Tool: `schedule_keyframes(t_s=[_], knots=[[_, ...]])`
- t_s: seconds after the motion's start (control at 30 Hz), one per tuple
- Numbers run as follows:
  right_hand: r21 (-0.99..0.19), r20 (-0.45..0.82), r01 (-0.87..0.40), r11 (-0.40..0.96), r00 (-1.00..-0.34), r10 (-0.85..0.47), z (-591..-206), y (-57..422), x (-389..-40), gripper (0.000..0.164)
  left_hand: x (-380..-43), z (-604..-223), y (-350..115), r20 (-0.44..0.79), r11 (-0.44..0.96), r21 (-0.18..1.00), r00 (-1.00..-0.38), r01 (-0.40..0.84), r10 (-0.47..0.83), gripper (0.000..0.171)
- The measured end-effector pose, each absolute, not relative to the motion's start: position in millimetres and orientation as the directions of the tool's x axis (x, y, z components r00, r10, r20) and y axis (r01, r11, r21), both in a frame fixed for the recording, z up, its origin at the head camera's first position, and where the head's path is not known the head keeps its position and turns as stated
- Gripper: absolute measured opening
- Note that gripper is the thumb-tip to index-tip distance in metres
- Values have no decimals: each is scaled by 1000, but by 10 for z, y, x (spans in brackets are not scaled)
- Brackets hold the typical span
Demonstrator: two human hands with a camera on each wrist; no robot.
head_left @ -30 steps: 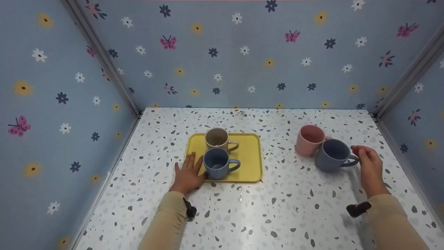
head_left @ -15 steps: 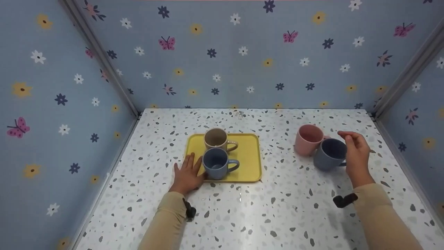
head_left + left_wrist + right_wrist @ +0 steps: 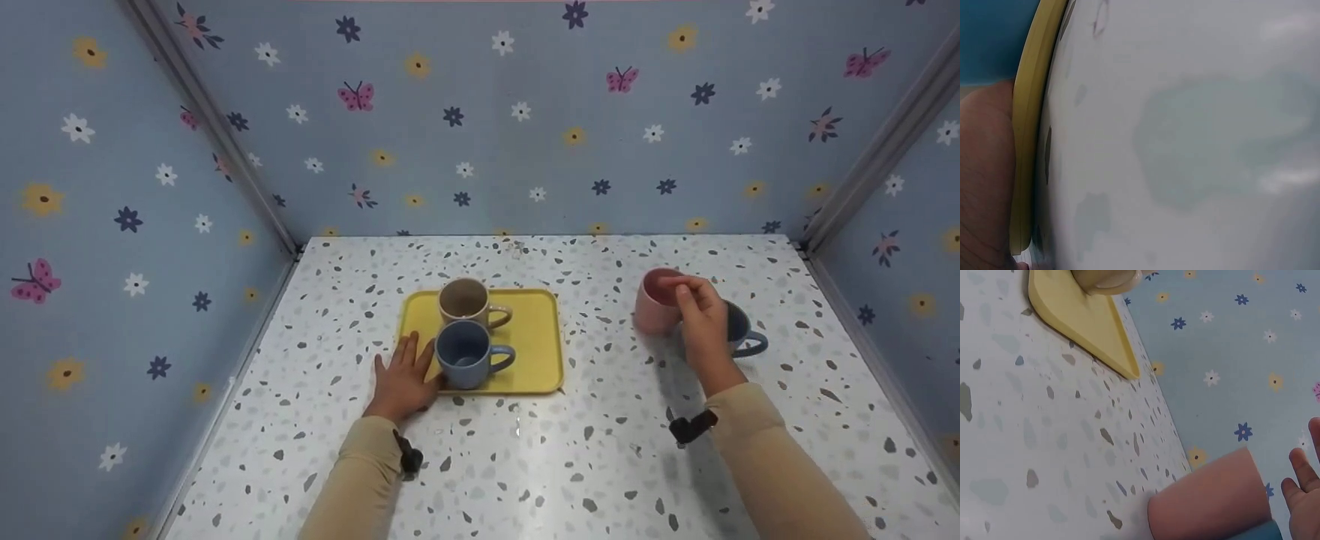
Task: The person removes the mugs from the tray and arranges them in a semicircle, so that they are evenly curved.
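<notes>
My left hand (image 3: 405,384) lies with spread fingers over the left edge of a yellow tray (image 3: 538,341), its thumb close beside a blue mug (image 3: 459,369). Behind that mug, a beige mug (image 3: 453,309) also stands upright on the tray; both handles point right. My right hand (image 3: 706,326) hovers by the rim of a pink mug (image 3: 652,313), fingers loosely extended and holding nothing. In the right wrist view a gap shows between the fingers (image 3: 1303,475) and the pink mug. A second blue mug (image 3: 739,324) is partly hidden behind the right hand.
The speckled white table (image 3: 592,465) carries the tray and mugs. A flowered blue panel (image 3: 525,150) rises at its far edge, with similar panels along the left and right sides.
My right hand has moved left from beside the right blue mug's handle, passing over that mug to the pink one. The left hand, the tray and the mugs have stayed put.
</notes>
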State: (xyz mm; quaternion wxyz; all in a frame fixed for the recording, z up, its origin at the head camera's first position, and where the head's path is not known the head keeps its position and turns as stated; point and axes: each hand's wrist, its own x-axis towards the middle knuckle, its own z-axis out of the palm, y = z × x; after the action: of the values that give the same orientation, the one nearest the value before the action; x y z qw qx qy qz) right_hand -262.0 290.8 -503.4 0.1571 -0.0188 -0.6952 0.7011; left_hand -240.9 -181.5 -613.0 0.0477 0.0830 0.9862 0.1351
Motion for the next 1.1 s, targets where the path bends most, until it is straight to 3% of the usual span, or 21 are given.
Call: schedule_keyframes(t_s=[0.27,1.1], knots=[[-943,294,-315,-109,-940,176,-5142,2532,-2735,30,-2390,-6148,-1829,-34,944,282,-981,173,190,71],[-991,108,-109,-73,-994,18,-5498,1846,-2714,19,-2401,-6145,-1831,-45,944,277,-979,178,198,72]])
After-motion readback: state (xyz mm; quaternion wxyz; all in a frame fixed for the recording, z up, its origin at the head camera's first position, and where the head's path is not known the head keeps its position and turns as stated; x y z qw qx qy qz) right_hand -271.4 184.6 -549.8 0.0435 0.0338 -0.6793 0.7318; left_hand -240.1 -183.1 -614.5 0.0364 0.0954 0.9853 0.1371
